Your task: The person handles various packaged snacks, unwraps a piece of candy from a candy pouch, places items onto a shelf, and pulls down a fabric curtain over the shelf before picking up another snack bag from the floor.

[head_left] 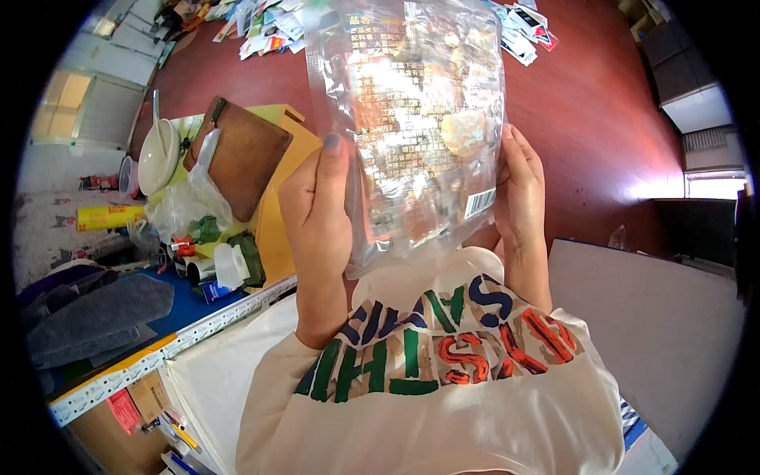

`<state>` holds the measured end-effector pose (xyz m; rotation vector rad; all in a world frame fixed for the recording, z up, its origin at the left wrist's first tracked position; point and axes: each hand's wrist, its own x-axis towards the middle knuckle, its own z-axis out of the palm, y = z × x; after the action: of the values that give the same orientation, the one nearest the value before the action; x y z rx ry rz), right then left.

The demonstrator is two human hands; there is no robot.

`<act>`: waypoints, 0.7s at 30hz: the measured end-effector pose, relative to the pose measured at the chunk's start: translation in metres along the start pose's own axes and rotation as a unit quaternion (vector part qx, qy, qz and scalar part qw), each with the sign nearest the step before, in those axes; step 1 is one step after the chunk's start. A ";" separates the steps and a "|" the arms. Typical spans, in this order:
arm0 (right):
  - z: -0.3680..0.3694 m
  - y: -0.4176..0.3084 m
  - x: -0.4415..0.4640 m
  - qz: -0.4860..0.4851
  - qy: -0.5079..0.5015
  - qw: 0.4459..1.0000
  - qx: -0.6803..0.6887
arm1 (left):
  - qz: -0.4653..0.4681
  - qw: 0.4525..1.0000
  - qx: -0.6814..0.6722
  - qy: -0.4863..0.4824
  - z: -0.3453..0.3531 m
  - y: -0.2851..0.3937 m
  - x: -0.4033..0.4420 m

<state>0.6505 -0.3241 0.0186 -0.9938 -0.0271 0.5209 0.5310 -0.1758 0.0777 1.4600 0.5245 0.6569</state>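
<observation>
A clear plastic food packet (pixel 419 127) with printed text and a barcode is held up in front of my chest. Brownish and orange pieces show through the film, and glare covers much of it. My left hand (pixel 321 206) grips its left edge, thumb on the near face and fingers behind. On the right edge, my right hand (pixel 522 178) holds it the same way, its fingers partly hidden behind the packet. The top of the packet is cut off by the frame's upper edge.
Left stands a cluttered table with a brown board (pixel 245 154), a white bowl (pixel 158 158), a plastic bag (pixel 186 202) and a yellow roll (pixel 109 218). Dark grey cloths (pixel 103 317) lie nearer. Papers (pixel 265 28) cover part of the red floor (pixel 594 103). A pale board (pixel 633 317) is at right.
</observation>
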 end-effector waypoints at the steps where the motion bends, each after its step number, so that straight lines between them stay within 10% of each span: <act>1: 0.000 -0.001 0.000 -0.003 -0.003 1.000 0.002 | -0.004 1.000 -0.007 0.000 0.000 -0.001 0.000; 21: -0.007 -0.003 0.005 0.027 -0.023 0.999 -0.002 | 0.008 0.999 0.042 0.029 -0.002 -0.013 0.012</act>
<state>0.6574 -0.3285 0.0162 -0.9881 -0.0422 0.5931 0.5392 -0.1656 0.0651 1.5279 0.5917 0.6979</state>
